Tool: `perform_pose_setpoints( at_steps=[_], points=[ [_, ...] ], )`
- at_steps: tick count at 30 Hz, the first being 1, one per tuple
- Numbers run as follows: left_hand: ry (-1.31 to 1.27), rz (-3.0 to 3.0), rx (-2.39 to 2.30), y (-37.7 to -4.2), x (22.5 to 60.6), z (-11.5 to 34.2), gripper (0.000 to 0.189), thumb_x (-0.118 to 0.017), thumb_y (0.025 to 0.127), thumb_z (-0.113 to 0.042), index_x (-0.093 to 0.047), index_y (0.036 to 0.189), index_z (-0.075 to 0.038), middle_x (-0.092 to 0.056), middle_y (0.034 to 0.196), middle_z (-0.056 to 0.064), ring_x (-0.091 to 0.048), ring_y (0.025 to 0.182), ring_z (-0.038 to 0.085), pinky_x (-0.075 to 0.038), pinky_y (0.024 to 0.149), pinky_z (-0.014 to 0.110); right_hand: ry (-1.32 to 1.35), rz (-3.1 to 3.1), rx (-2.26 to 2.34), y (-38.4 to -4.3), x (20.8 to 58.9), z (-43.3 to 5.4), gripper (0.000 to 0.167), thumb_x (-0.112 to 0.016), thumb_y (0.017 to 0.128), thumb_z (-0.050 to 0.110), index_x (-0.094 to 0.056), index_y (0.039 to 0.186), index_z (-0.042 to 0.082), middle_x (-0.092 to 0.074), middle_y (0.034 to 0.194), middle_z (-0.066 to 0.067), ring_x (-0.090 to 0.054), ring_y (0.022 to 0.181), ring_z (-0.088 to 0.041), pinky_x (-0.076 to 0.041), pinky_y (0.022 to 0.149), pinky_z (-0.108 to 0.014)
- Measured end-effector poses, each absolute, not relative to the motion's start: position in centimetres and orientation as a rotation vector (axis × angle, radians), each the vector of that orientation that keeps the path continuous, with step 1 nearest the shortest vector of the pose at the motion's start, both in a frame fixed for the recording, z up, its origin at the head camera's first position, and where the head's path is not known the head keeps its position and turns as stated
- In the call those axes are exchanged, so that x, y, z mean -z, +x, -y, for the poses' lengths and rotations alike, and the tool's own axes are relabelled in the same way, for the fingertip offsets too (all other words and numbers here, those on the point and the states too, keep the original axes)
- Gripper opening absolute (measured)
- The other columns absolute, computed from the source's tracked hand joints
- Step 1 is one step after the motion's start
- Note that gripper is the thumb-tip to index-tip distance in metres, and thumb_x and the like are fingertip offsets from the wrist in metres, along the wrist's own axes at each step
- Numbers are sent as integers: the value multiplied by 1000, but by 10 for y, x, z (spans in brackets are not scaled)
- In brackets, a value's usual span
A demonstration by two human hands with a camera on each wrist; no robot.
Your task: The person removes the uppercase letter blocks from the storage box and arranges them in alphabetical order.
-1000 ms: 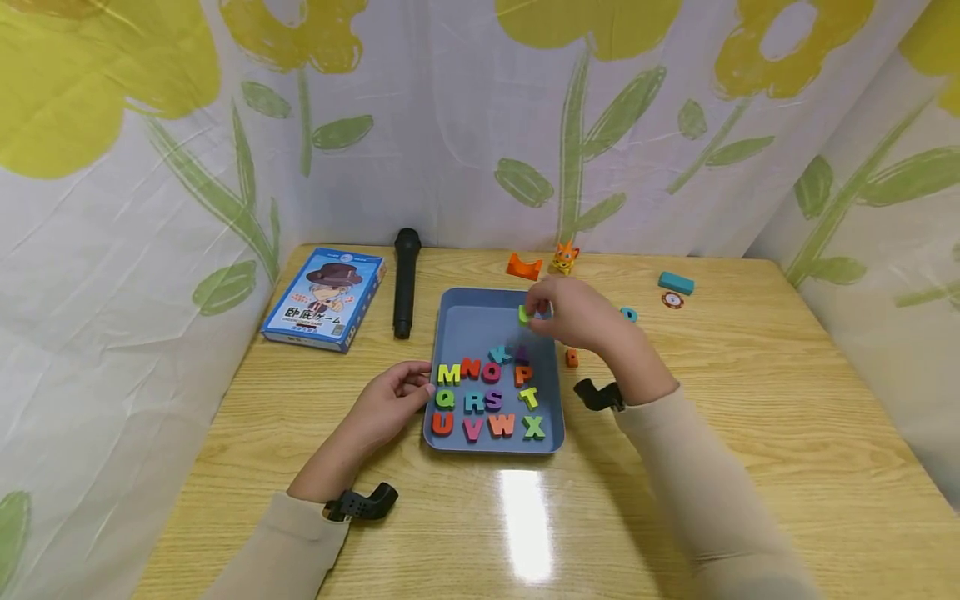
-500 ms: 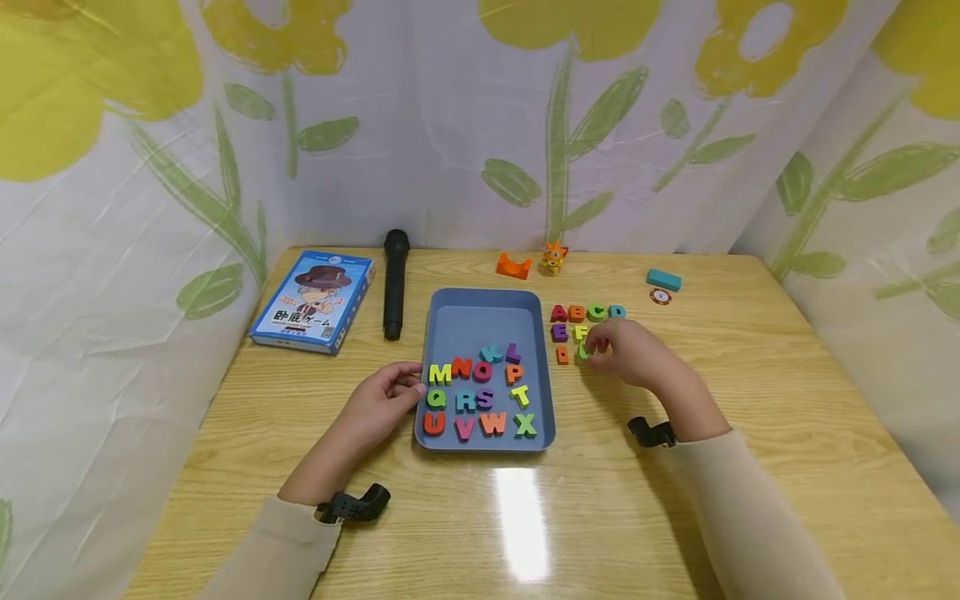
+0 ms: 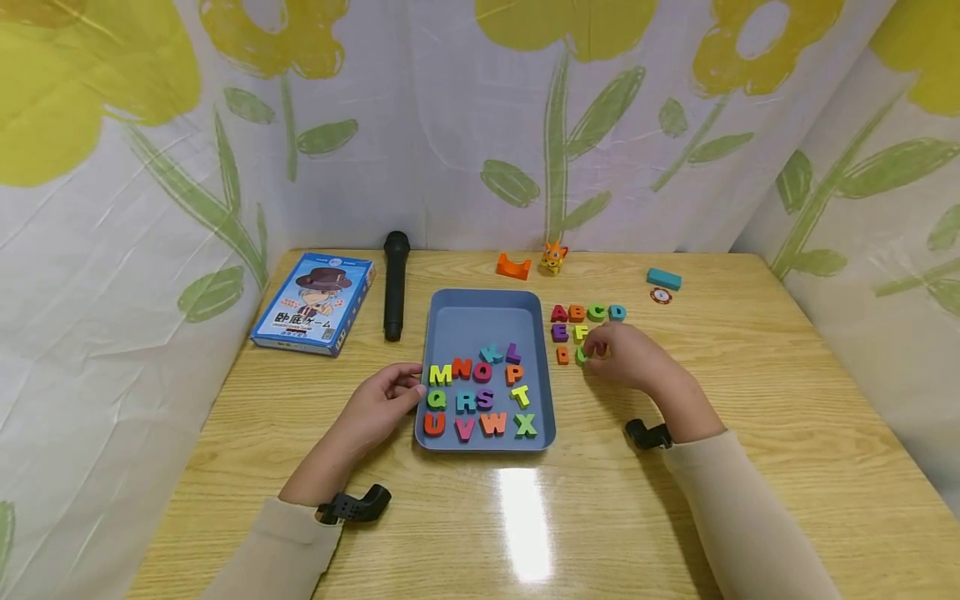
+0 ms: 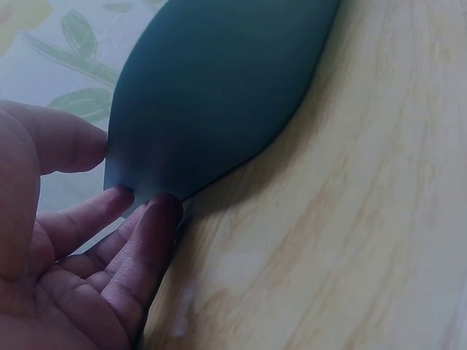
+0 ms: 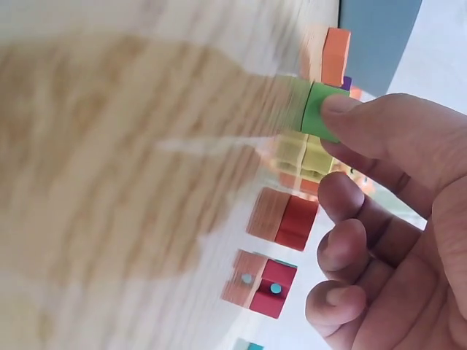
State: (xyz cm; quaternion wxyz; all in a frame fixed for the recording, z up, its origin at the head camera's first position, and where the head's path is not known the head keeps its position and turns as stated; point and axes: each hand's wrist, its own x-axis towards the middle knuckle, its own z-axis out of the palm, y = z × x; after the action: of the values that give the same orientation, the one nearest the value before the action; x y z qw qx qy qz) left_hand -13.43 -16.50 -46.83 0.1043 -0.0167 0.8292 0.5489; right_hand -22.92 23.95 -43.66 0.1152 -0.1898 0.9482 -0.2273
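Here the right grip (image 3: 626,357) pinches one letter (image 5: 317,109); the left grip (image 3: 385,402) loosely touches a tray (image 3: 483,325) holding fourteen (image 3: 484,398).

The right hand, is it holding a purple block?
No, the right wrist view shows the right hand pinching a green block.

We see a small, chunky green letter block (image 5: 315,111) against the tabletop (image 3: 772,375), pinched by the thumb and forefinger of the right hand (image 3: 622,358), which partly hide its shape. It sits just right of an orange block (image 3: 562,355). We also see a shallow, rectangular blue-grey tray (image 3: 483,321), lying flat, with colourful letters (image 3: 482,372) across its nearer part; the left hand (image 3: 381,397) touches its left side.
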Motion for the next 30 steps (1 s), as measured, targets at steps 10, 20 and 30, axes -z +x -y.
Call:
perform_pose_setpoints(
  at_steps=[10,20,30],
  points=[
    [-45,-2432,-1639,-134,469,165,46,-66,110,-21,-60,152,-3,-67,134,19,-65,114,26,-54,91,22,-528,-2806,643,-230,437,-240,18,-78,97,11,-79,115,5,-69,103,-10,-59,95,-27,-53,86,-44],
    [-52,-2435,-1631,-134,469,165,45,-65,110,-20,-60,152,-3,-67,133,19,-65,114,25,-54,92,24,-514,-2798,648,-229,436,-241,18,-75,99,8,-79,116,4,-69,106,-11,-59,96,-27,-52,87,-44],
    [-66,-2437,-1615,-135,469,165,46,-66,110,-22,-60,153,-6,-67,134,17,-65,116,26,-55,95,27,-674,-2864,620,-228,395,-226,22,-76,100,7,-77,120,0,-69,103,-12,-61,96,-30,-54,87,-49]
  ],
)
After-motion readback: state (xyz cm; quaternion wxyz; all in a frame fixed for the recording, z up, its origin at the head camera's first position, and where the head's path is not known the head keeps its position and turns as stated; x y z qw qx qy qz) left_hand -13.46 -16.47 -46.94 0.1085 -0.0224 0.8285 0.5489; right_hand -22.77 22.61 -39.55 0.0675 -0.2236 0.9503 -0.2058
